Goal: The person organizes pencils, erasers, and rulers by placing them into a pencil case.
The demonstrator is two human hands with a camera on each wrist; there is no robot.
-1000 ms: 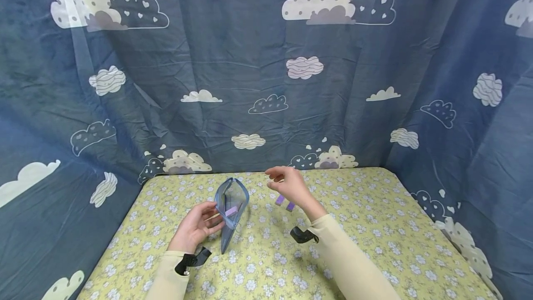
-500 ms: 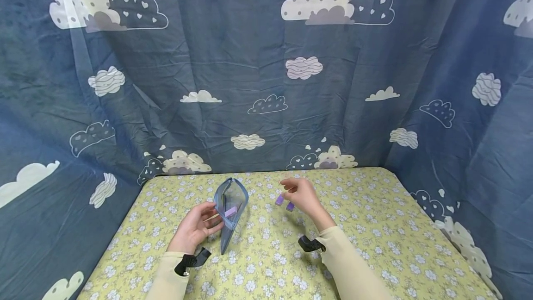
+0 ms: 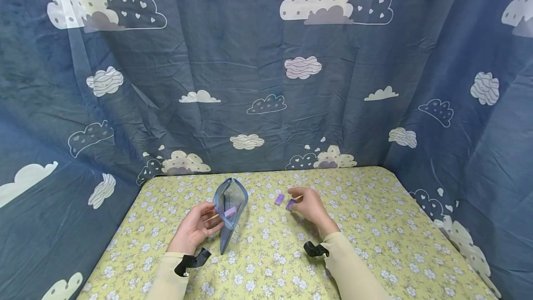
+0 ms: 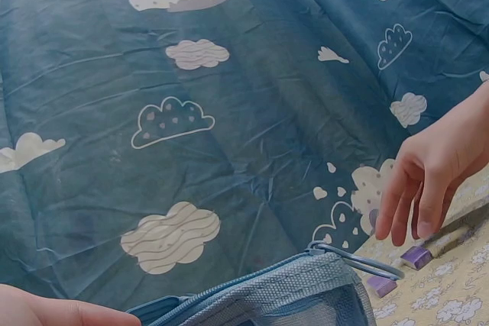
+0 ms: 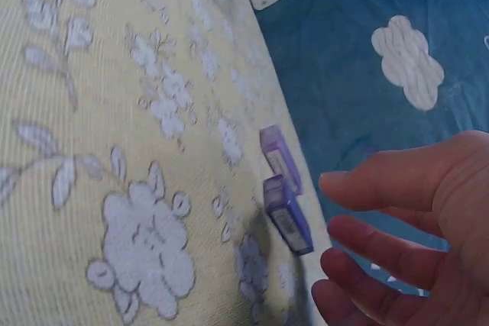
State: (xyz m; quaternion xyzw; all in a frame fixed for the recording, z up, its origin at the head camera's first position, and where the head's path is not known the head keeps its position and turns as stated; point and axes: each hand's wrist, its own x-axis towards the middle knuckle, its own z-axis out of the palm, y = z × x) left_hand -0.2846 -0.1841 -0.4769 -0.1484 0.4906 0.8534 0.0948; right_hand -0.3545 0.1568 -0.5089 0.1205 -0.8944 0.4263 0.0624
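Note:
My left hand (image 3: pixel 192 228) holds the rim of a blue mesh zip pouch (image 3: pixel 236 194), whose mouth gapes wide. Inside it lies a light purple block (image 3: pixel 230 212), along with something dark and slim. In the left wrist view the zip edge of the pouch (image 4: pixel 267 289) crosses the bottom. On the cloth to the right are two small purple blocks: a lighter one (image 3: pixel 279 199) and a darker one (image 3: pixel 290 205) with a printed label. My right hand (image 3: pixel 311 206) hovers over the darker one. In the right wrist view its bent fingers (image 5: pixel 382 248) are apart from both blocks.
A yellow flowered cloth (image 3: pixel 266 263) covers the table. Blue curtains with white clouds (image 3: pixel 233 59) hang behind it and at both sides. A black strap mount sits on each wrist.
My right hand has moved right and down, from between the pouch and the blocks to just above the darker block. The left hand and pouch have stayed in place.

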